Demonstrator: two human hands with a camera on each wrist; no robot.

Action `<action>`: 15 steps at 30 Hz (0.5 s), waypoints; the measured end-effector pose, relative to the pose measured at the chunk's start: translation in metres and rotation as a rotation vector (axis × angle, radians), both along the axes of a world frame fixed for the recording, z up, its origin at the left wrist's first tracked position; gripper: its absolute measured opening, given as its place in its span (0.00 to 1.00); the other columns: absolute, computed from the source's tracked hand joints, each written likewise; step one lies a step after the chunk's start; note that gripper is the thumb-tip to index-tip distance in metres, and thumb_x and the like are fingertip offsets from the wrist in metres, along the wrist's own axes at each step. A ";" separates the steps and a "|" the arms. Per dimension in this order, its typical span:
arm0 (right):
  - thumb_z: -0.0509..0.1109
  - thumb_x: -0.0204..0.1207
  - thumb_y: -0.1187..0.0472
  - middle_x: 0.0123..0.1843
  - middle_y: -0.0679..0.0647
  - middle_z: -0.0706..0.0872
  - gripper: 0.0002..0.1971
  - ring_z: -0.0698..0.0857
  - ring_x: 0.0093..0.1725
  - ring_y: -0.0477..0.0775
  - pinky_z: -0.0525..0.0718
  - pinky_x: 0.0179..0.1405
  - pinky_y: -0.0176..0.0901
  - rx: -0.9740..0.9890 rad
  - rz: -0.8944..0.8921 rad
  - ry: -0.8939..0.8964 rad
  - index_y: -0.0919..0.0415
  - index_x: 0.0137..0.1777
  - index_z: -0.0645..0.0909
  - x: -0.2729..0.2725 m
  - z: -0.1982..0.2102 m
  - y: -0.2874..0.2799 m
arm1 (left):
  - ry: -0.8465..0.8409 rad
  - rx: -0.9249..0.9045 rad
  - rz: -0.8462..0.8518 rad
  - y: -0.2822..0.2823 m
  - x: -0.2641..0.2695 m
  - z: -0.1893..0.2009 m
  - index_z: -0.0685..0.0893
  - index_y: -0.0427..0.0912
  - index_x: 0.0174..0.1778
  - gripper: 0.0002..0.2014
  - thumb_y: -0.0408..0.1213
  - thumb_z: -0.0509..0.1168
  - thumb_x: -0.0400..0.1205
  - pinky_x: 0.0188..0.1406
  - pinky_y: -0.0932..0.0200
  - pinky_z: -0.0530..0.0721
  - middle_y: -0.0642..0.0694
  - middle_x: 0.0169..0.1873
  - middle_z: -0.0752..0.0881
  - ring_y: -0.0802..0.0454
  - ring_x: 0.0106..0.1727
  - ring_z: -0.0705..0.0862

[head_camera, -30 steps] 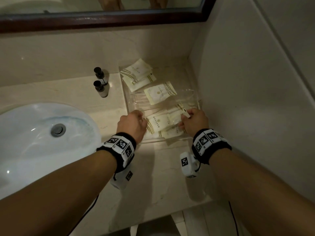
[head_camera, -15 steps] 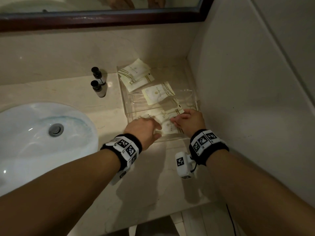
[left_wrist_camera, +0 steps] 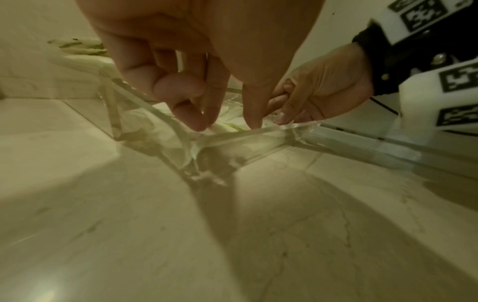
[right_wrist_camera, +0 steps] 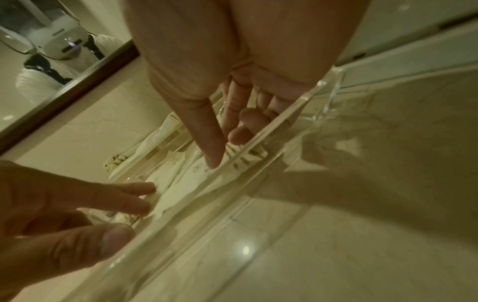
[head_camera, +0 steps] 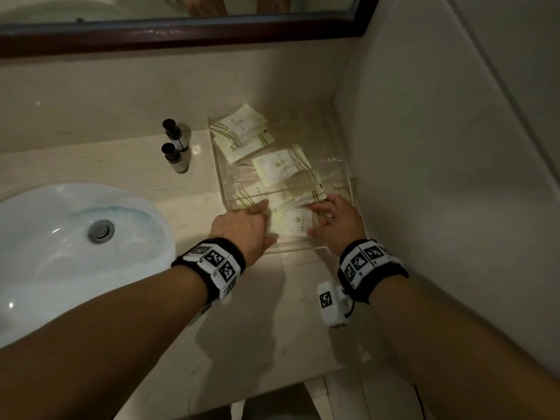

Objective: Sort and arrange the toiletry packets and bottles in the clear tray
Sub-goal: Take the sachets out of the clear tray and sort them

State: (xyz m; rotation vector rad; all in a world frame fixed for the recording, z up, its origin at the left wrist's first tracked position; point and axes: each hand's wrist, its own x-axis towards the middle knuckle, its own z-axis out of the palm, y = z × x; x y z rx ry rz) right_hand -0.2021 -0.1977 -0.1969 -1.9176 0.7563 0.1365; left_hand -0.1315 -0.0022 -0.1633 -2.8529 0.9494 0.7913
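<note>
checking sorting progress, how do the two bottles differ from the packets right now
The bottles are dark-capped, upright, and stand on the counter outside the tray, untouched. The packets are flat, cream with gold stripes, lying overlapped inside the tray, with the left hand and right hand on the nearest ones. Both groups are small toiletries.

Cream packets [head_camera: 281, 168] with gold stripes in the clear tray [head_camera: 348, 189]; beside it, black-capped bottles [head_camera: 178, 160] and a white basin [head_camera: 36, 268].
</note>
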 end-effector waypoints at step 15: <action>0.85 0.54 0.71 0.66 0.42 0.83 0.50 0.76 0.32 0.39 0.85 0.48 0.45 -0.114 0.206 0.007 0.57 0.77 0.66 -0.022 0.000 -0.004 | 0.015 0.008 0.064 0.005 -0.008 -0.003 0.58 0.47 0.83 0.38 0.64 0.59 0.82 0.57 0.44 0.82 0.50 0.88 0.44 0.35 0.69 0.80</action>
